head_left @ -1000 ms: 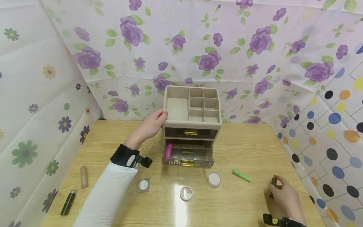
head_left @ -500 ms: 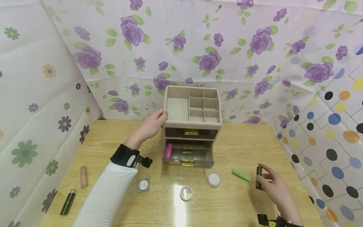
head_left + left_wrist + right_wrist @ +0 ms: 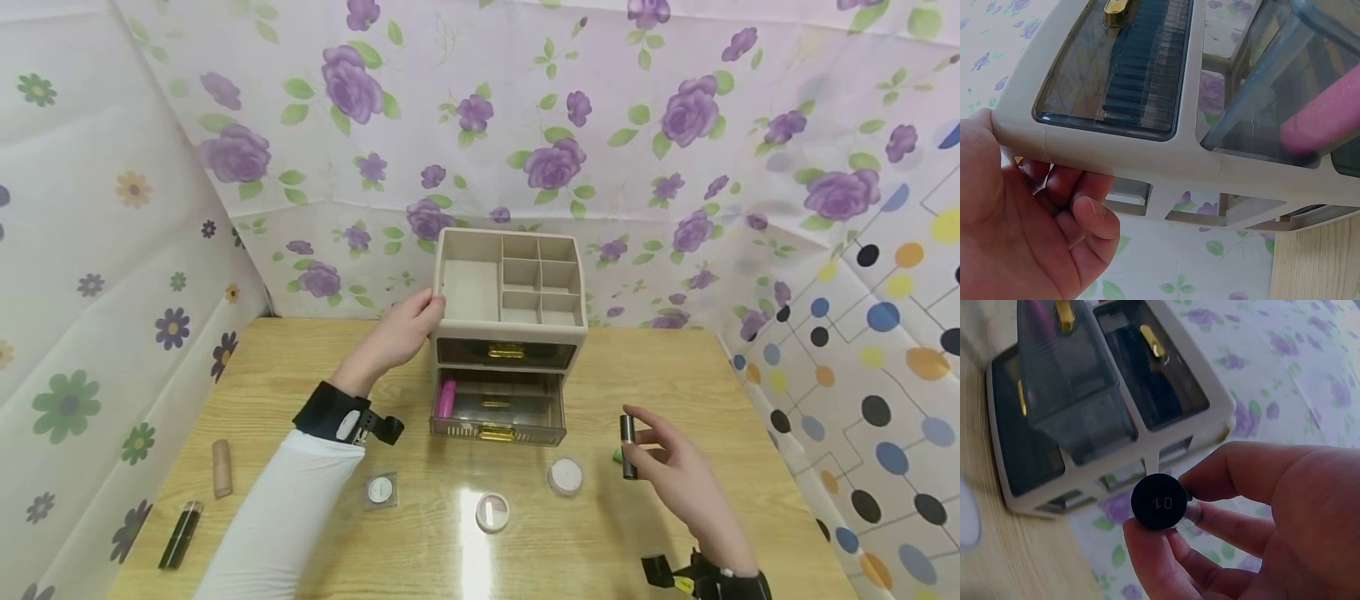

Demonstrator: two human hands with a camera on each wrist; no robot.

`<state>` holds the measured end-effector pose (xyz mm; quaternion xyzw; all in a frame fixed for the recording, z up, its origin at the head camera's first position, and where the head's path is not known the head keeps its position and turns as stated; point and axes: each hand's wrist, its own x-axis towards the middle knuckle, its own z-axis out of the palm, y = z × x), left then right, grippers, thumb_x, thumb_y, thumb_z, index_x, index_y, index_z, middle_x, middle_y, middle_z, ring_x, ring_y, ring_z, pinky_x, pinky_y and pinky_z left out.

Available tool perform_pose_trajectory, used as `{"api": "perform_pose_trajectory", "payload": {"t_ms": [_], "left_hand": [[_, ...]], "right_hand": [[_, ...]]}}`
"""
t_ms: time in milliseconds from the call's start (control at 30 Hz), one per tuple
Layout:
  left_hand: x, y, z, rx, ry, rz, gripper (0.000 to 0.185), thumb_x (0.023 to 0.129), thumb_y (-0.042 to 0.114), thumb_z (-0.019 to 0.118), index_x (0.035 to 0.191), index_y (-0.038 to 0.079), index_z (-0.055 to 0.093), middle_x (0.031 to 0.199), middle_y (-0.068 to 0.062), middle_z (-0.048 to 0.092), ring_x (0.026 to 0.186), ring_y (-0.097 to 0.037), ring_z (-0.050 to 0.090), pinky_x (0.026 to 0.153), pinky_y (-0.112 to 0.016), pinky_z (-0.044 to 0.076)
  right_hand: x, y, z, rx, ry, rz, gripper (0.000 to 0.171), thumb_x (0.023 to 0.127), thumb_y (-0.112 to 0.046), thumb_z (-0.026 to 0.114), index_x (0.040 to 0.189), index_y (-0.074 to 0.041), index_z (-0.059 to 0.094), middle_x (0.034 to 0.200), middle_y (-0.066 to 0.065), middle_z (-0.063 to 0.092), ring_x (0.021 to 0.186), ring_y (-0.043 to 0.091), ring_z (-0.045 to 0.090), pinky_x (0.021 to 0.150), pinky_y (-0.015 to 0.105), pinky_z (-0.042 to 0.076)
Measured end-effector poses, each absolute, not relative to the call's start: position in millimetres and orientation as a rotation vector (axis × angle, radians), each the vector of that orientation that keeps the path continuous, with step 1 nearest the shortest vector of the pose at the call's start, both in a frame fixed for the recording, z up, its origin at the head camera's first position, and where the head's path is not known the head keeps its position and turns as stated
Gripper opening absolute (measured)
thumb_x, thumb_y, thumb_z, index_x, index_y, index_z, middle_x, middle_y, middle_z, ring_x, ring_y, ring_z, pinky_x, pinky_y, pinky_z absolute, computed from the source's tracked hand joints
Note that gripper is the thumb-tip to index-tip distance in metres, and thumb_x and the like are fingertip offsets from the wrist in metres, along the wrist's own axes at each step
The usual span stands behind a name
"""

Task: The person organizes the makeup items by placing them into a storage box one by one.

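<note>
On the left side of a beige cosmetics organizer (image 3: 512, 332), my left hand (image 3: 397, 332) grips the upper edge, thumb on the outside and fingers bent under it in the left wrist view. Its middle drawer (image 3: 525, 432) is pulled out and contains a pink tube (image 3: 447, 398). My right hand (image 3: 675, 467) pinches a black lipstick tube (image 3: 628, 429) upright between thumb and fingers, above the table right of the organizer. In the right wrist view the tube's round end (image 3: 1159, 501) reads "01". Behind it, a green tube (image 3: 617, 455) is mostly hidden.
Round compacts, one white (image 3: 565, 476) and one pinkish (image 3: 492, 512), lie before the organizer. A small square case (image 3: 381, 490), a beige tube (image 3: 222, 468) and a dark tube (image 3: 181, 535) lie on the left. Patterned cloth (image 3: 555, 167) surrounds the table.
The right hand has lifted the black lipstick tube and carried it leftward from the table's right side, now covering most of the green tube. The left hand has stayed on the organizer.
</note>
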<state>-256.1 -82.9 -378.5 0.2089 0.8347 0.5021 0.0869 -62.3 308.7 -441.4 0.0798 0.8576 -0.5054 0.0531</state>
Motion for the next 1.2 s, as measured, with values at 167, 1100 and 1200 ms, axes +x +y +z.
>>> {"api": "perform_pose_trajectory", "payload": {"t_ms": [167,1100,1200], "left_hand": [[-255.6,-82.1,-378.4,0.628,2.481,1.503,0.042,0.115,0.043,0.035,0.116,0.007,0.056,0.096,-0.012,0.052,0.090,-0.030,0.052,0.078,-0.043,0.043],[-255.5,-82.0,-380.5,0.613,2.483,1.507,0.045,0.115,0.046,0.035,0.116,0.007,0.057,0.099,-0.014,0.054,0.095,-0.033,0.055,0.082,-0.046,0.044],[-255.6,-81.3,-380.3,0.617,2.491,1.505,0.043,0.115,0.046,0.035,0.108,0.008,0.054,0.093,-0.012,0.050,0.089,-0.032,0.052,0.077,-0.043,0.042]], "right_hand": [[-68.8,292.2,-435.7,0.154,2.609,-1.575,0.058,0.107,-0.022,0.069,0.161,-0.023,0.047,0.128,0.017,0.062,0.102,0.022,0.072,0.080,0.034,0.060],[-99.8,234.5,-416.1,-0.154,2.610,-1.535,0.053,0.104,-0.016,0.070,0.155,-0.022,0.055,0.122,0.011,0.067,0.095,0.020,0.071,0.079,0.039,0.060],[-101.5,232.1,-414.8,-0.182,2.611,-1.526,0.053,0.105,-0.016,0.070,0.155,-0.022,0.055,0.122,0.012,0.068,0.094,0.020,0.071,0.078,0.036,0.059]]}}
